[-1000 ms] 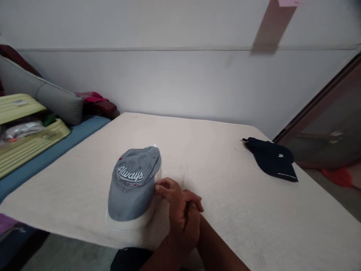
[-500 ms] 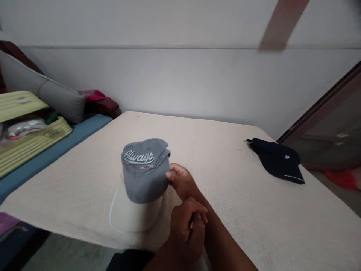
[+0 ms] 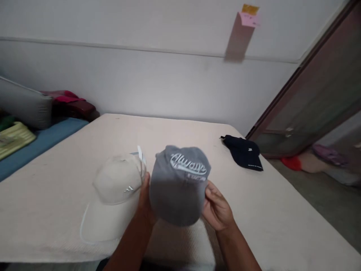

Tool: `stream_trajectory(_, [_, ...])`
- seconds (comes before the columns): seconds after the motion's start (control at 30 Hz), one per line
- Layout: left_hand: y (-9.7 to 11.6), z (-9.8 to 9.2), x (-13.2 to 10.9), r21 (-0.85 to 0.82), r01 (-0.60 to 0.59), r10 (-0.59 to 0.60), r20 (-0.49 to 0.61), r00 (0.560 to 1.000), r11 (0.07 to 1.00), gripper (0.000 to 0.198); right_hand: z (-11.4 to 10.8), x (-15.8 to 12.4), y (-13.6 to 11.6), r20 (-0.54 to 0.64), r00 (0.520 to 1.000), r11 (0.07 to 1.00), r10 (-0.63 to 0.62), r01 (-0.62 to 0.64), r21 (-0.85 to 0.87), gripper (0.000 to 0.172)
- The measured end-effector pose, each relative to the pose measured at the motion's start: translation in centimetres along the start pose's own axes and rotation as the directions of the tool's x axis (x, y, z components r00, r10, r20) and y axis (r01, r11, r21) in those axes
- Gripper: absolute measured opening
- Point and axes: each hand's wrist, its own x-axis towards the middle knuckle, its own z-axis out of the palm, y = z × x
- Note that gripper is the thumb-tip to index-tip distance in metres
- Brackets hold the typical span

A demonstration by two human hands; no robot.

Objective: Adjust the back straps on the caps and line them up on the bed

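Observation:
Both my hands hold a grey cap (image 3: 177, 184) with white script lettering, lifted just above the cream-covered table (image 3: 254, 210). My left hand (image 3: 144, 203) grips its left side and my right hand (image 3: 217, 209) grips its right side, fingers curled on the fabric. A white cap (image 3: 115, 188) lies on the table directly left of the grey one, its brim toward me. A dark navy cap (image 3: 244, 152) rests farther back on the right near the table's edge.
A blue mat (image 3: 36, 141) with a grey cushion (image 3: 25, 109), red cloth (image 3: 66, 99) and a yellow-green case (image 3: 12, 137) lies at the left. A glass door frame (image 3: 307, 86) leans at the right. The pale wall (image 3: 141, 75) stands behind the table.
The grey cap has come off the white cap and moved right. My left hand has joined the right on it. The view has swung to the right.

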Motion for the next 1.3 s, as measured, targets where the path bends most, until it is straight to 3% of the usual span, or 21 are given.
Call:
stream_trajectory(0.07, [0.9,0.0,0.2,0.025,0.038,-0.038,-0.012,0.999,0.999,0.045,-1.7,-1.7,0.1,0.102,0.986,0.989,0.134,-0.126,-0.082,0.02])
stream_trajectory(0.17, [1.0,0.3,0.2,0.121,0.07,-0.054,-0.127,0.99,0.99,0.03,-4.3,-3.2,-0.1,0.262,0.896,0.916,0.359,-0.284,-0.284,0.017])
stream_trajectory(0.23, [0.3,0.7,0.0,0.192,0.13,-0.098,-0.171,0.98,0.973,0.02,-5.5,-3.6,-0.5,0.276,0.848,0.859,0.453,-0.333,-0.388,0.016])
stream_trajectory(0.27, [-0.2,0.8,-0.1,0.228,0.16,-0.125,-0.162,0.979,0.96,0.018,-6.0,-3.7,-0.9,0.256,0.849,0.849,0.462,-0.34,-0.406,0.018])
stream_trajectory(0.4, [-1.8,1.1,-0.4,0.398,0.149,-0.178,0.038,0.983,0.905,0.022,-6.7,-3.6,-2.9,0.208,0.919,0.926,0.335,-0.28,-0.255,0.03])
stream_trajectory(0.5, [-2.2,0.7,-0.5,0.526,0.121,-0.212,0.116,0.97,0.842,0.028,-6.7,-3.6,-3.9,0.237,0.939,0.968,0.248,-0.234,-0.086,0.039])
stream_trajectory(0.63, [-2.0,0.0,-0.7,0.609,0.116,-0.265,0.161,0.951,0.785,0.037,-6.4,-3.4,-3.7,0.108,0.975,0.981,0.196,-0.196,-0.007,0.03])
stream_trajectory(0.8, [-2.3,0.7,-1.2,0.583,0.166,-0.37,0.25,0.895,0.795,0.022,-5.4,-2.8,-3.4,0.021,0.988,0.988,0.156,-0.156,-0.013,0.026])
stream_trajectory(0.9, [-2.6,1.8,-0.9,0.55,0.177,-0.301,0.142,0.943,0.816,0.028,-5.2,-2.7,-3.6,-0.028,0.999,0.998,0.031,-0.03,0.053,0.032])
stream_trajectory(0.97, [-2.7,2.2,-0.4,0.591,0.146,-0.218,0.052,0.975,0.793,0.021,-5.1,-2.7,-3.8,-0.051,0.999,0.996,-0.016,0.021,0.09,0.036])
stream_trajectory(1.07, [-2.9,2.1,0.2,0.584,0.083,-0.11,0.011,0.994,0.807,0.022,-4.8,-3.0,-3.9,-0.08,0.997,0.996,-0.014,0.021,0.092,0.041])
stream_trajectory(1.17, [-3.1,2.1,0.4,0.428,0.053,-0.044,-0.031,0.999,0.902,0.023,-4.2,-3.2,-4.0,-0.103,0.995,0.998,0.008,-0.002,0.062,0.044])
stream_trajectory(1.3, [-3.1,2.5,-0.1,0.293,0.133,-0.108,-0.099,0.989,0.947,0.019,-3.8,-3.6,-4.2,-0.004,0.997,0.995,0.081,-0.081,0.065,0.045])
